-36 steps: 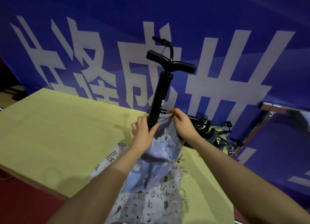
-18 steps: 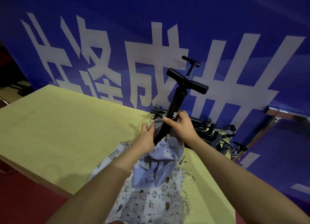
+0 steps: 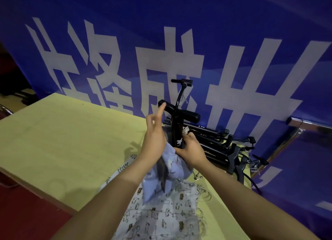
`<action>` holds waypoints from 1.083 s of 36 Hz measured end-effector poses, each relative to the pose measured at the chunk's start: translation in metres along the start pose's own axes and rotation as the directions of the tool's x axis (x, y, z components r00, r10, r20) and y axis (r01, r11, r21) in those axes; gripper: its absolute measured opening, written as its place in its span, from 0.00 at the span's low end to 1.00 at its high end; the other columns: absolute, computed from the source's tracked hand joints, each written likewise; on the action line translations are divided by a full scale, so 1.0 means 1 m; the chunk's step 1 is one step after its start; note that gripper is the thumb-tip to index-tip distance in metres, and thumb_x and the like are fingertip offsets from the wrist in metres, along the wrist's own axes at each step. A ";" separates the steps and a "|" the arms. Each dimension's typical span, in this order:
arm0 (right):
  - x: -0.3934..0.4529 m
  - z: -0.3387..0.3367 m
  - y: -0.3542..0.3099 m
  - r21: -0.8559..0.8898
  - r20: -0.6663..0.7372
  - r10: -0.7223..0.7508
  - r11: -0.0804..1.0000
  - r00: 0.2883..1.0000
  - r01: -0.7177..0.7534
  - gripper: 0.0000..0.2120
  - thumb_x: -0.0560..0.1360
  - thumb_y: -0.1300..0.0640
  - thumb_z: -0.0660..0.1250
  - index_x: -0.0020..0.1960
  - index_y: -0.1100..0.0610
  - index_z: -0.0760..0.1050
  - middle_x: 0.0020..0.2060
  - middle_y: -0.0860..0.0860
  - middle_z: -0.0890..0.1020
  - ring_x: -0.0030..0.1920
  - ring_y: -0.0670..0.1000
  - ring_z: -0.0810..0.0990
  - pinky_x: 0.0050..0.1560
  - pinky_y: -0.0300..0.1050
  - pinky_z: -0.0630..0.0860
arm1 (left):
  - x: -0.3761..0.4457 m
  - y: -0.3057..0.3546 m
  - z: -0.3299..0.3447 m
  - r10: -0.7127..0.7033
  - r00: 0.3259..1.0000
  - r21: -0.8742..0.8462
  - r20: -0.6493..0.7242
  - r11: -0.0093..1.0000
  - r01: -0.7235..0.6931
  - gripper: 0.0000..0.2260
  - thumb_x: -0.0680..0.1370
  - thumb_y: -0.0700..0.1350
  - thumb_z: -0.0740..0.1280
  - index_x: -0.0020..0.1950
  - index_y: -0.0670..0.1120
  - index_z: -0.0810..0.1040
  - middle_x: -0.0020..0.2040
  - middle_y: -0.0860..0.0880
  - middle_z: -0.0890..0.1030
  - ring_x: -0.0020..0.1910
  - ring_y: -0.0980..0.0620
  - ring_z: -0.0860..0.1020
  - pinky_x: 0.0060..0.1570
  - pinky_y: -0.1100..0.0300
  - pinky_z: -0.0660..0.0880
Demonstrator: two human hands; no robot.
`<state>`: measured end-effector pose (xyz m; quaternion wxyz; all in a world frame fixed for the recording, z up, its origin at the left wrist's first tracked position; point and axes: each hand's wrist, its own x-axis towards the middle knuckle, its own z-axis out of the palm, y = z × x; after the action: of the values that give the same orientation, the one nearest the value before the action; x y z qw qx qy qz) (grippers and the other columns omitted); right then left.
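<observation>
A black hand pump with a T-handle stands upright, its lower part inside a light blue printed cloth bag. My right hand grips the bag's mouth around the pump's barrel. My left hand is raised just left of the pump, fingers straight and pointing up, holding nothing. The bag rests on a stack of printed cloth on the yellow table.
A pile of more black pumps with hoses lies at the table's back right. A blue banner with white characters hangs behind. A metal rail is at the right. Red floor lies below the table's left edge.
The pump has sunk deeper into the bag. My left hand let go of the cloth and lifted with its fingers straightened. My right hand stayed gripping the bag's mouth.
</observation>
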<state>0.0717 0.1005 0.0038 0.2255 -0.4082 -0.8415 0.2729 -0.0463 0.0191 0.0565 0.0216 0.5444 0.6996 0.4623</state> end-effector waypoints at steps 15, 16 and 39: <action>-0.016 -0.002 0.015 0.090 0.021 0.056 0.994 0.998 -0.058 0.28 0.76 0.53 0.65 0.72 0.53 0.57 0.61 0.55 0.77 0.54 0.56 0.79 0.51 0.54 0.78 | 0.003 0.016 -0.005 -0.135 0.983 0.334 0.125 0.939 0.086 0.45 0.70 0.24 0.56 0.75 0.63 0.51 0.71 0.41 0.51 0.26 0.48 0.66 0.29 0.56 0.70; -0.017 -0.003 0.017 0.101 0.020 0.110 0.989 0.994 -0.111 0.30 0.77 0.51 0.64 0.73 0.52 0.54 0.59 0.56 0.79 0.51 0.57 0.80 0.49 0.55 0.79 | 0.003 0.017 -0.005 -0.134 0.984 0.336 0.120 0.938 0.087 0.45 0.70 0.23 0.57 0.75 0.63 0.51 0.73 0.41 0.48 0.27 0.48 0.67 0.30 0.56 0.71; -0.014 -0.038 0.019 0.333 0.027 0.146 0.931 0.989 -0.147 0.04 0.73 0.61 0.70 0.39 0.57 0.77 0.34 0.53 0.79 0.35 0.49 0.75 0.39 0.45 0.72 | 0.003 0.021 -0.005 -0.037 0.966 0.429 0.256 0.900 -0.079 0.39 0.71 0.25 0.57 0.74 0.57 0.58 0.76 0.47 0.50 0.54 0.44 0.71 0.36 0.58 0.67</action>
<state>0.1127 0.1094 0.0180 0.2698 -0.4254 -0.7503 0.4280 -0.0349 0.0184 0.0747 -0.0151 0.5983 0.7705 0.2196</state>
